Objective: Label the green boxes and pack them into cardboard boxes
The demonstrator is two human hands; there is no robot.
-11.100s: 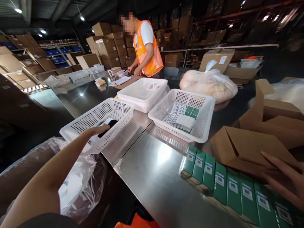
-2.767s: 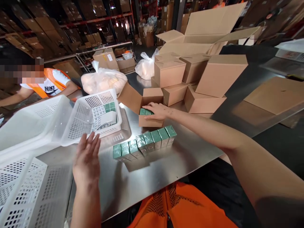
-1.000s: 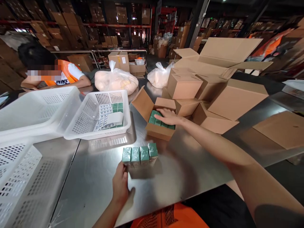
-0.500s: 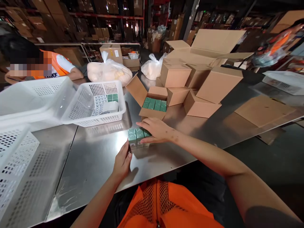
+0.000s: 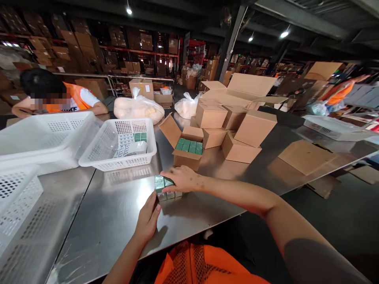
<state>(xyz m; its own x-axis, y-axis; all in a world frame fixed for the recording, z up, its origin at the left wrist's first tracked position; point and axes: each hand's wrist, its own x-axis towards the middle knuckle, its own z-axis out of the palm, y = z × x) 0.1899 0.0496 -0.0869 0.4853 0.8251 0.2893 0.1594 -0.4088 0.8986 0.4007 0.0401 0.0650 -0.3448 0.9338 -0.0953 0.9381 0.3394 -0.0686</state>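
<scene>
A short row of small green boxes [image 5: 160, 184] stands on the metal table in front of me. My right hand [image 5: 182, 179] reaches over the row from the right, with its fingers across the top and the thumb at the front, gripping the boxes and hiding part of them. At the row's left end is my left hand [image 5: 148, 219], its fingers stretched out and its fingertips against the side of the end box. Just behind, an open cardboard carton [image 5: 187, 161] holds several more green boxes [image 5: 189, 146].
Left of the carton stands a white perforated basket [image 5: 130, 162] with small boxes inside. Larger white bins [image 5: 44, 136] are farther left. Several brown cartons [image 5: 241, 148] are stacked on the right. Bagged goods [image 5: 137, 108] lie behind the basket, near a person in an orange vest [image 5: 74, 94].
My right hand has shifted left along the green boxes, covering more of the row. The view has tilted upward, so the ceiling lights now show.
</scene>
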